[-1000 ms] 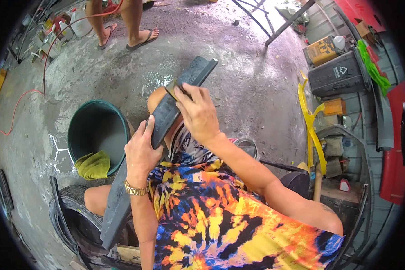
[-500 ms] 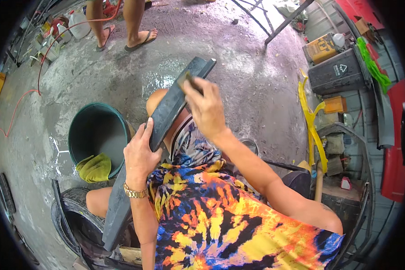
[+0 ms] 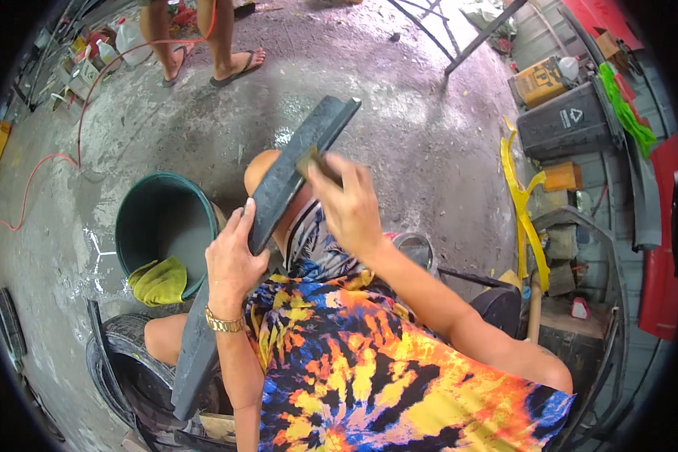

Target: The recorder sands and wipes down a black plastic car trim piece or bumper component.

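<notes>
A long dark grey panel strip (image 3: pixel 306 129) lies diagonally across my bent knee, its lower end beside a tyre. My left hand (image 3: pixel 232 258) grips it near the middle, thumb and fingers around its edges. My right hand (image 3: pixel 345 209) is closed on a small olive-brown pad (image 3: pixel 309 160), which rests on the strip's upper half; the fingers partly hide the pad. Left of me stands a dark green bucket (image 3: pixel 158 226), with a yellow-green cloth (image 3: pixel 158 280) draped on its near rim.
Another person's legs (image 3: pixel 222 53) in sandals stand ahead, near a red hose and jugs (image 3: pixel 132 45). A metal stand (image 3: pixel 486 34) is at top right. Yellow strips (image 3: pixel 521 207), a dark bin (image 3: pixel 561 124) and red panels line the right. A tyre (image 3: pixel 135 354) lies lower left.
My right hand and pad shifted up the strip, then back down toward me and rightward. My left hand and the strip have barely moved.
</notes>
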Demonstrator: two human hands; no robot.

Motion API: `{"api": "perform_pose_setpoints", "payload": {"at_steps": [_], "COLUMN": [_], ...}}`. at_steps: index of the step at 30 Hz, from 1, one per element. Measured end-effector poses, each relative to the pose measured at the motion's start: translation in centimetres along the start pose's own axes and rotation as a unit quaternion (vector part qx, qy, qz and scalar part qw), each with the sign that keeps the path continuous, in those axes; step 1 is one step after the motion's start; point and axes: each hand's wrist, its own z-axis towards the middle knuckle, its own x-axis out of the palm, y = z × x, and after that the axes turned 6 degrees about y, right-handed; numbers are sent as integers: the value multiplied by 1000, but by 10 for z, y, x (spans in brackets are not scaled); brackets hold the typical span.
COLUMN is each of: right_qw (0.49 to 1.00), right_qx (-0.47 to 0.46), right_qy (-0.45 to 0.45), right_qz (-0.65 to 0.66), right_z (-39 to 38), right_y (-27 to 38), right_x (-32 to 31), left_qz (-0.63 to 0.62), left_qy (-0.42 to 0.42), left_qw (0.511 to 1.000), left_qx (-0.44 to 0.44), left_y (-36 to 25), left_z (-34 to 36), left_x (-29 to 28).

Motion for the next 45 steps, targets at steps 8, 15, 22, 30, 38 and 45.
{"api": "perform_pose_setpoints", "payload": {"at_steps": [8,15,22,30,38,45], "right_qw": [999,999,995,992,990,995], "right_qx": [-6,34,-85,-74,-84,-94], "right_qy": [39,4,50,100,100,42], "right_qz": [-6,-23,-18,18,50,6], "right_z": [14,46,-7,-23,-25,-16], "right_y": [-3,-26,10,29,38,15], "right_x": [-6,-29,5,9,13,21], "left_qz": [52,34,22,19,12,0], "left_qy": [-24,-16,5,-10,1,6], "left_qw": [998,999,1000,1000,1000,1000], "left_qx": [-1,-4,-6,-14,-7,-16], "left_y": [-5,-4,-3,-2,-2,-1], "left_z": [0,-1,-3,3,0,3], "left_x": [8,6,5,14,7,5]}}
